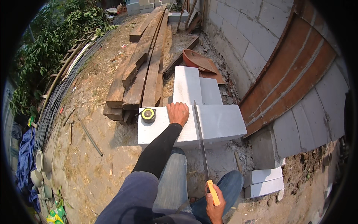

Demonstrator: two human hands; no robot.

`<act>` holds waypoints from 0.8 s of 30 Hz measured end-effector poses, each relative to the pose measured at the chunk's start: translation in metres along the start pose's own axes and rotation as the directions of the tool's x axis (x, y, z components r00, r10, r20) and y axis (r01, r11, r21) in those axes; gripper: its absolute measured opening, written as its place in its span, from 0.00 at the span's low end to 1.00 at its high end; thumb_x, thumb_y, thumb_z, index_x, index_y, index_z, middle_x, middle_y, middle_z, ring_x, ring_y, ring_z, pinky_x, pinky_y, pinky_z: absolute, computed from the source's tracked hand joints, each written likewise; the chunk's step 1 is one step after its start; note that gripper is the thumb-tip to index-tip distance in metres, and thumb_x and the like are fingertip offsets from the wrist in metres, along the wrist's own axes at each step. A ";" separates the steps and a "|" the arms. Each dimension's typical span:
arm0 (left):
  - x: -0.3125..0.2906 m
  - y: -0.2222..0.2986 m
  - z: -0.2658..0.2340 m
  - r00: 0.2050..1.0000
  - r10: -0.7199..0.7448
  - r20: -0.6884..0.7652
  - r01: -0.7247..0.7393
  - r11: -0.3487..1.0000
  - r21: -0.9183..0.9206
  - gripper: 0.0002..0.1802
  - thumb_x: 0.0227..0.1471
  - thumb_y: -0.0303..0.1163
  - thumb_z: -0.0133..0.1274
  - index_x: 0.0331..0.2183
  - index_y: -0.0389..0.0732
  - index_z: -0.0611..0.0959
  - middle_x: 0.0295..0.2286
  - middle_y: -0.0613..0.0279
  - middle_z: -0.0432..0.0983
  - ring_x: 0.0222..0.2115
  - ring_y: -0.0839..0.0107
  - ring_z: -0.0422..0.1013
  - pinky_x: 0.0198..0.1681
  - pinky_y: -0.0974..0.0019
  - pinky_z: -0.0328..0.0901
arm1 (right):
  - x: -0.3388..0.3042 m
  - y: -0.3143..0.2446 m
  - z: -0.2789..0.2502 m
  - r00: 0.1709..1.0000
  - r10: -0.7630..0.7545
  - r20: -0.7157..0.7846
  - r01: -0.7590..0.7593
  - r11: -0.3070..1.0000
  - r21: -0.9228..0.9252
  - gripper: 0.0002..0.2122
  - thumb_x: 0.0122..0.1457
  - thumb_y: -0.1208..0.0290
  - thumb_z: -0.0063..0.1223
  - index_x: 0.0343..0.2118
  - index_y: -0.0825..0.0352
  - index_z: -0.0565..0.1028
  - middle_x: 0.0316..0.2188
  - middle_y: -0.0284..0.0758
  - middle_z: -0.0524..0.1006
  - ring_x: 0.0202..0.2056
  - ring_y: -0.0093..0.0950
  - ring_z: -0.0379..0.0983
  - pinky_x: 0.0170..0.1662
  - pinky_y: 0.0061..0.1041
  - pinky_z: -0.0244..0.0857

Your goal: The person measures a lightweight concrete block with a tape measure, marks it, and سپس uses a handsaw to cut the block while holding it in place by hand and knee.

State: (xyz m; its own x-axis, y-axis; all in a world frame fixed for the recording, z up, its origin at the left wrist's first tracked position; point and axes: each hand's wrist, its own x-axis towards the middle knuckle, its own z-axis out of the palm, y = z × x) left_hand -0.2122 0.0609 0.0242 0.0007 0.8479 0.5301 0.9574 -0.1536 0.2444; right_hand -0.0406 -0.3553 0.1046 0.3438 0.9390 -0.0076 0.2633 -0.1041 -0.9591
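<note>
A long white lightweight concrete block [222, 119] lies crosswise in front of my knees. My left hand [178, 113] bears down on it, fingers bent over its far edge. Just right of that hand, the toothed blade of a handsaw [203, 153] crosses the block's top, its tip reaching past the far edge. My right hand [216, 204] is wrapped round the saw's yellow handle, low and close to my right knee. A black and yellow-green tape measure [148, 115] sits on the block's left end. I cannot make out how deep the blade is in the block.
More white blocks [186, 84] lie directly behind. Beyond to the left is a stack of timber beams [143, 80]. A reddish pan [195, 59] rests by the block wall [238, 28]. Brown board [294, 63] leans at right, and cut blocks [264, 181] lie near my right knee.
</note>
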 end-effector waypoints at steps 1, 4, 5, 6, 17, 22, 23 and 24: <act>-0.001 0.002 -0.001 1.000 0.004 0.002 -0.004 1.000 -0.003 0.20 0.61 0.38 0.49 0.23 0.37 0.85 0.25 0.50 0.80 0.32 0.53 0.72 0.44 0.50 0.59 | -0.013 0.010 -0.006 1.000 0.000 -0.008 0.000 0.999 0.040 0.19 0.66 0.71 0.59 0.57 0.74 0.74 0.43 0.39 0.83 0.42 0.24 0.77 0.47 0.25 0.71; -0.003 0.005 -0.003 1.000 0.004 0.015 -0.004 1.000 0.019 0.19 0.61 0.38 0.50 0.23 0.38 0.85 0.25 0.52 0.80 0.32 0.54 0.72 0.44 0.51 0.58 | -0.036 0.032 -0.020 1.000 -0.013 -0.026 0.017 0.986 0.167 0.19 0.65 0.72 0.59 0.57 0.74 0.74 0.43 0.39 0.83 0.42 0.24 0.78 0.46 0.25 0.71; 0.002 0.007 -0.004 1.000 0.016 0.012 -0.016 0.999 0.029 0.19 0.61 0.38 0.50 0.23 0.38 0.85 0.25 0.52 0.81 0.32 0.55 0.72 0.44 0.51 0.58 | -0.020 0.027 -0.013 1.000 -0.005 -0.014 0.007 0.987 0.159 0.19 0.65 0.72 0.59 0.56 0.74 0.74 0.43 0.39 0.83 0.42 0.24 0.78 0.47 0.25 0.71; 0.005 0.010 -0.005 1.000 0.009 0.026 -0.010 1.000 0.022 0.19 0.61 0.38 0.50 0.23 0.38 0.85 0.25 0.53 0.81 0.32 0.55 0.72 0.44 0.51 0.58 | -0.004 0.022 -0.006 1.000 0.003 -0.003 -0.002 0.988 0.152 0.19 0.65 0.72 0.59 0.56 0.74 0.74 0.43 0.39 0.83 0.42 0.24 0.78 0.47 0.25 0.72; -0.004 0.007 0.005 0.999 0.002 0.035 -0.001 1.000 -0.007 0.18 0.61 0.37 0.50 0.25 0.37 0.85 0.27 0.50 0.81 0.34 0.53 0.74 0.48 0.46 0.59 | -0.022 0.045 -0.009 0.999 0.043 -0.021 -0.035 0.958 0.285 0.19 0.64 0.75 0.60 0.57 0.76 0.74 0.46 0.43 0.83 0.47 0.24 0.79 0.51 0.23 0.70; 0.003 0.005 0.013 1.000 0.014 0.013 -0.014 1.000 -0.021 0.19 0.61 0.38 0.49 0.25 0.37 0.85 0.28 0.51 0.81 0.35 0.53 0.74 0.47 0.45 0.58 | 0.064 -0.010 0.012 0.998 -0.042 0.053 0.044 0.998 -0.043 0.19 0.63 0.78 0.59 0.56 0.76 0.74 0.44 0.43 0.83 0.45 0.25 0.79 0.50 0.24 0.71; 0.007 -0.001 0.010 1.000 0.009 0.013 -0.008 1.000 -0.013 0.19 0.61 0.38 0.49 0.25 0.37 0.85 0.27 0.51 0.81 0.35 0.53 0.73 0.47 0.45 0.58 | 0.066 -0.011 0.014 0.998 -0.013 0.068 0.015 1.000 -0.025 0.19 0.63 0.78 0.59 0.56 0.76 0.74 0.44 0.43 0.83 0.44 0.25 0.79 0.49 0.24 0.71; 0.004 -0.001 0.009 1.000 0.001 0.021 -0.001 1.000 -0.015 0.18 0.61 0.38 0.49 0.25 0.37 0.85 0.27 0.52 0.81 0.35 0.53 0.73 0.47 0.45 0.58 | 0.068 -0.012 0.015 0.996 0.017 0.082 -0.016 1.000 -0.009 0.19 0.63 0.78 0.59 0.56 0.75 0.74 0.43 0.43 0.83 0.44 0.25 0.80 0.49 0.24 0.71</act>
State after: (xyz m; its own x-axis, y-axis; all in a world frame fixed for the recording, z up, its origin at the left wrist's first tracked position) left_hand -0.2107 0.0691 0.0186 0.0076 0.8583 0.5131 0.9530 -0.1616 0.2563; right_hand -0.0337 -0.2854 0.1112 0.2731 0.9608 -0.0468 0.2654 -0.1220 -0.9564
